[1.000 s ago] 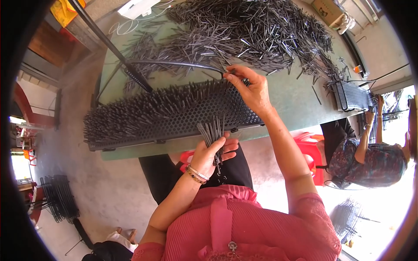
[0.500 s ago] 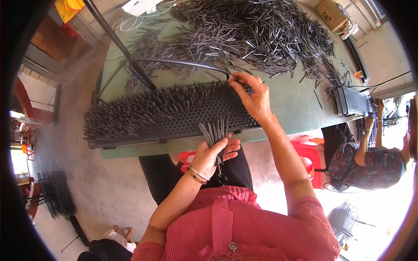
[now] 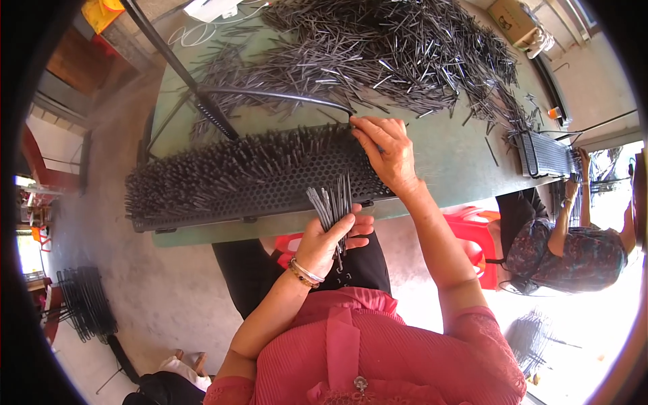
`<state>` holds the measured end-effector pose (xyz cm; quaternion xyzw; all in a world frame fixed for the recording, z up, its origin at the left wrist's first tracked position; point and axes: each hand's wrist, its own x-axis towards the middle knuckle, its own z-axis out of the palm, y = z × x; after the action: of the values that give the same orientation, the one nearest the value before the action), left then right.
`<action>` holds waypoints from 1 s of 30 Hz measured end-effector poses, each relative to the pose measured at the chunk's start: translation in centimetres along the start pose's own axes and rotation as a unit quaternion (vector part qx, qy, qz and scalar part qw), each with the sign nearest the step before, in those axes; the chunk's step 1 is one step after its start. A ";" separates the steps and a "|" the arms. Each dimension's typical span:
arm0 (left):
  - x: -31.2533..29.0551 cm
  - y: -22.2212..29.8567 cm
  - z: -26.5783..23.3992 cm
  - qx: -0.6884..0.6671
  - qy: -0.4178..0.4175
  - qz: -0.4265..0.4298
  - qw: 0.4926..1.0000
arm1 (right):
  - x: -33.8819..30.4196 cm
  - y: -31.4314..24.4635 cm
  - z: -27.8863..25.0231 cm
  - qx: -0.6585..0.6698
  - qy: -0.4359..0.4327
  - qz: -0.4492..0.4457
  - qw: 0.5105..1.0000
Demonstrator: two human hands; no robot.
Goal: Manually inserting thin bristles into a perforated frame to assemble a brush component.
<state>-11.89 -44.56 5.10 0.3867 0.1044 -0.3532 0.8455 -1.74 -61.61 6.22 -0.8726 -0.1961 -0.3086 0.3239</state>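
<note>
My left hand (image 3: 329,241) is wrapped round a bundle of thin dark strips (image 3: 329,202), their ends fanned out above the thumb. In front of me lies a long black perforated rack (image 3: 297,174) with round holes. Dark strips (image 3: 209,169) stand up out of its holes, dense on the left; the near right part shows bare holes. My right hand (image 3: 389,154) is at the rack's far right corner, thumb and fingertips pinched together. Whatever is between those fingertips is too small to make out. A bent black metal rod (image 3: 283,98) ends right beside them.
A large heap of loose dark strips (image 3: 405,54) covers the back of the green table (image 3: 466,169). At the right a co-worker (image 3: 567,253) handles a second rack (image 3: 543,157). A red plastic stool (image 3: 472,233) stands under the table's edge, and a cardboard box (image 3: 511,21) at the back right.
My right hand has shifted slightly left along the rack's far edge, its fingertips still pinched. The rack has slid a little to the left. My left hand keeps its bundle in nearly the same place.
</note>
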 end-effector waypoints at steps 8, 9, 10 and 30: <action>0.2 -0.2 0.1 -0.004 0.015 -0.017 1.000 | 0.0 -0.3 0.0 -0.073 0.013 -0.054 0.996; 0.2 -0.1 0.2 -0.001 0.011 -0.016 1.000 | 0.1 -0.5 -0.1 -0.074 0.012 -0.052 0.996; 0.1 -0.1 0.2 -0.001 0.011 -0.018 1.000 | 0.2 -0.8 -0.4 -0.062 0.028 -0.038 0.997; 0.5 -0.3 2.1 0.041 0.019 -0.010 0.999 | -3.8 -3.3 -5.4 0.413 -0.105 0.417 0.803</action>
<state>-11.94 -46.44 6.18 0.4264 0.1096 -0.3582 0.8233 -8.54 -63.48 8.35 -0.6810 0.0449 0.0601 0.7284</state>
